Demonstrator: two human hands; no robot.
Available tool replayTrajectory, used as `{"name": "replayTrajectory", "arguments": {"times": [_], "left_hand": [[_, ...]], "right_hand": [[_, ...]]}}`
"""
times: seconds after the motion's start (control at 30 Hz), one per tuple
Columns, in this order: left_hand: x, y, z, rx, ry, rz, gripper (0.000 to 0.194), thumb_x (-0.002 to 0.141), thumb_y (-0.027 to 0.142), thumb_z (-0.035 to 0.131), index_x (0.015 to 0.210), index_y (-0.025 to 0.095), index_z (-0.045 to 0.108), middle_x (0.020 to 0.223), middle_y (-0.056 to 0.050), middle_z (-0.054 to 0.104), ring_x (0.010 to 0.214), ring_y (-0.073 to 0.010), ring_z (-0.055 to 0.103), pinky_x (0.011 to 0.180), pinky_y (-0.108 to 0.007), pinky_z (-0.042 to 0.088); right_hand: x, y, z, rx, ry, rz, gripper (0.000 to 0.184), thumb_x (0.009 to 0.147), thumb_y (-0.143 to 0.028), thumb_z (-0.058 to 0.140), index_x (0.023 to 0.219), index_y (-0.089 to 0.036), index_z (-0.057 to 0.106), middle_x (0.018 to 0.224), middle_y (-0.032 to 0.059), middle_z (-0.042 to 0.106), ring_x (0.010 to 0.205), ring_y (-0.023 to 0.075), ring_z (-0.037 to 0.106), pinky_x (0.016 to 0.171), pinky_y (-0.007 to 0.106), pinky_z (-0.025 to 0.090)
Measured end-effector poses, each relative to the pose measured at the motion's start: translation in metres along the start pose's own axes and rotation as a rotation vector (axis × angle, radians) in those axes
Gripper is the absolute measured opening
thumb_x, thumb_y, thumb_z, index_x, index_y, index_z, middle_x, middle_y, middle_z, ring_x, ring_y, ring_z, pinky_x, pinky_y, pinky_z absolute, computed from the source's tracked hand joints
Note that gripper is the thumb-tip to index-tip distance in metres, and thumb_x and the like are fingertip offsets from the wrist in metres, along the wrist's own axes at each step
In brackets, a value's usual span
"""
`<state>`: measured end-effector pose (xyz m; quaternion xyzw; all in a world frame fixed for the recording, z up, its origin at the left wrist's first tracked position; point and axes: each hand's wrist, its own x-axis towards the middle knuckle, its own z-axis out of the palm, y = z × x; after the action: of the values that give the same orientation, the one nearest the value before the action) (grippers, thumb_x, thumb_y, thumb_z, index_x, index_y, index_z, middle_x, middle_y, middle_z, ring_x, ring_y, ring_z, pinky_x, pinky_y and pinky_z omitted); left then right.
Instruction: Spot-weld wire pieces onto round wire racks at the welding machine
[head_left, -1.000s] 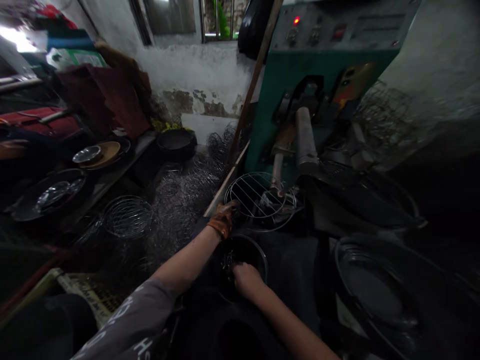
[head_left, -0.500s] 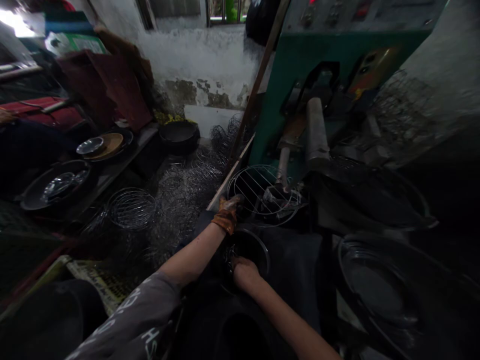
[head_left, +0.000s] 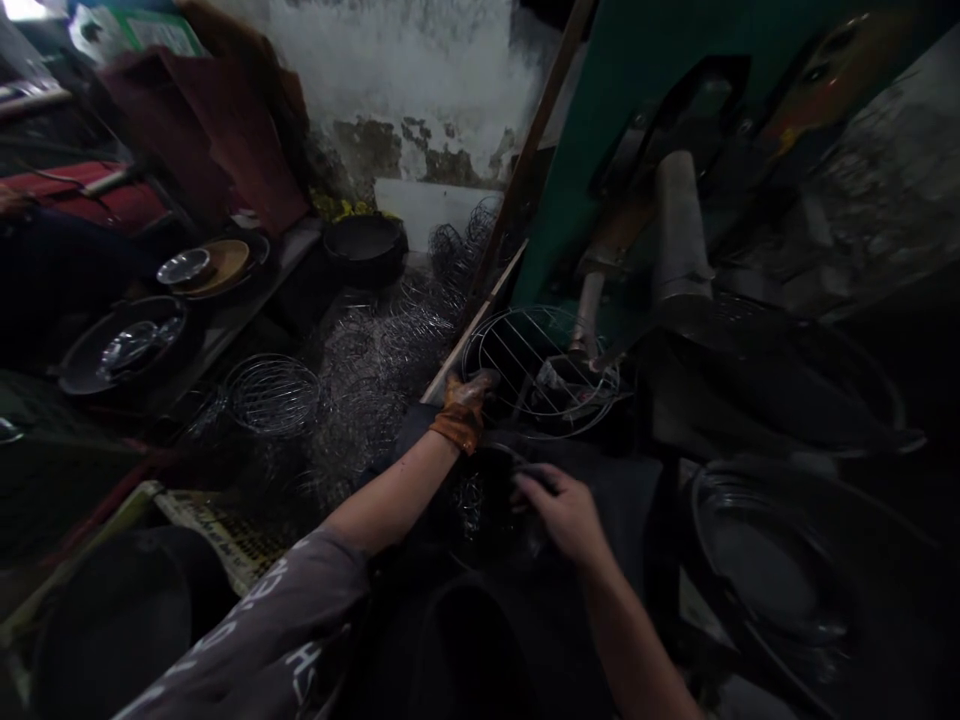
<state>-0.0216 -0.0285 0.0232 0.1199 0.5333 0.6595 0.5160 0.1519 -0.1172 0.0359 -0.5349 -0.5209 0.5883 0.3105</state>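
Observation:
My left hand (head_left: 466,400), in a stained orange-brown glove, is closed on the near left rim of a round wire rack (head_left: 517,365). The rack has parallel bars inside a double ring, and its far right part lies under the electrode rod (head_left: 589,310) of a green machine. Below it, a dark round bowl in my lap contains small shiny metal pieces (head_left: 470,505). My bare right hand (head_left: 559,505) is above the bowl's right side with thumb and fingers pinched together. Whatever lies between those fingertips is too small and dark to make out.
The green machine (head_left: 559,200) rises ahead, with a thick metal cylinder (head_left: 682,230) jutting out. Tangled wire rings (head_left: 375,350) cover the floor to the left, beside a stack of wire racks (head_left: 272,395). A large dark basin (head_left: 772,570) stands at right. Another person's dark sleeve (head_left: 67,260) shows far left.
My right hand has come up out of the bowl and moved right, fingers pinched. My left hand keeps its grip on the rack. The view has tilted downward.

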Motion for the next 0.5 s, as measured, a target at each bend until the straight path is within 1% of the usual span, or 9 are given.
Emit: {"name": "replayTrajectory", "arguments": {"times": [0.07,0.1,0.17,0.27,0.33,0.4,0.5], "left_hand": [[-0.002,0.001,0.004,-0.008,0.007,0.000,0.049,0.066,0.018,0.079,0.107,0.021,0.052,0.092,-0.001,0.068,0.074,-0.0144,0.066,0.073,-0.028,0.053],[-0.003,0.001,0.006,-0.007,0.016,-0.004,0.049,0.066,0.017,0.078,0.106,0.021,0.051,0.093,-0.001,0.068,0.074,-0.0149,0.066,0.073,-0.029,0.053],[-0.004,0.001,0.010,-0.012,0.044,0.003,0.049,0.065,0.015,0.076,0.106,0.021,0.051,0.090,-0.001,0.066,0.072,-0.0146,0.066,0.071,-0.029,0.052],[-0.004,0.002,0.014,-0.017,0.046,0.019,0.051,0.061,0.018,0.080,0.104,0.021,0.053,0.086,0.002,0.064,0.070,-0.0129,0.064,0.069,-0.027,0.051],[-0.004,0.002,0.016,-0.021,0.037,0.015,0.050,0.060,0.022,0.084,0.100,0.021,0.054,0.083,0.003,0.063,0.069,-0.0115,0.063,0.069,-0.025,0.051],[-0.004,0.003,0.017,-0.019,0.052,0.008,0.049,0.060,0.022,0.087,0.097,0.021,0.055,0.079,0.005,0.061,0.068,-0.0109,0.062,0.069,-0.025,0.050],[-0.004,0.006,0.020,0.013,0.086,-0.002,0.047,0.060,0.019,0.088,0.094,0.022,0.055,0.073,0.006,0.058,0.067,-0.0111,0.062,0.069,-0.024,0.048]], "right_hand": [[0.011,-0.013,-0.013,0.079,0.205,-0.070,0.043,0.072,-0.056,0.074,0.089,-0.017,0.072,0.074,0.0050,0.075,0.064,0.0222,0.071,0.061,0.035,0.059],[0.017,-0.018,-0.017,0.081,0.289,-0.103,0.045,0.071,-0.058,0.075,0.089,-0.017,0.072,0.076,0.0055,0.075,0.063,0.0220,0.071,0.061,0.035,0.059],[0.030,-0.022,-0.023,0.013,0.383,-0.152,0.048,0.070,-0.063,0.073,0.086,-0.018,0.071,0.072,0.0053,0.074,0.058,0.0209,0.068,0.059,0.034,0.056],[0.042,-0.016,-0.025,-0.182,0.407,-0.202,0.052,0.073,-0.069,0.065,0.086,-0.019,0.072,0.056,0.0022,0.067,0.052,0.0208,0.064,0.060,0.035,0.052],[0.046,-0.011,-0.025,-0.258,0.408,-0.207,0.053,0.076,-0.070,0.061,0.088,-0.019,0.073,0.054,0.0018,0.066,0.051,0.0213,0.063,0.062,0.035,0.051],[0.047,-0.009,-0.024,-0.264,0.417,-0.178,0.052,0.076,-0.069,0.059,0.087,-0.019,0.072,0.056,0.0024,0.067,0.048,0.0206,0.061,0.059,0.035,0.050],[0.049,-0.012,-0.025,-0.201,0.443,-0.129,0.051,0.074,-0.068,0.061,0.086,-0.020,0.070,0.057,0.0022,0.068,0.043,0.0196,0.058,0.052,0.034,0.049]]}}
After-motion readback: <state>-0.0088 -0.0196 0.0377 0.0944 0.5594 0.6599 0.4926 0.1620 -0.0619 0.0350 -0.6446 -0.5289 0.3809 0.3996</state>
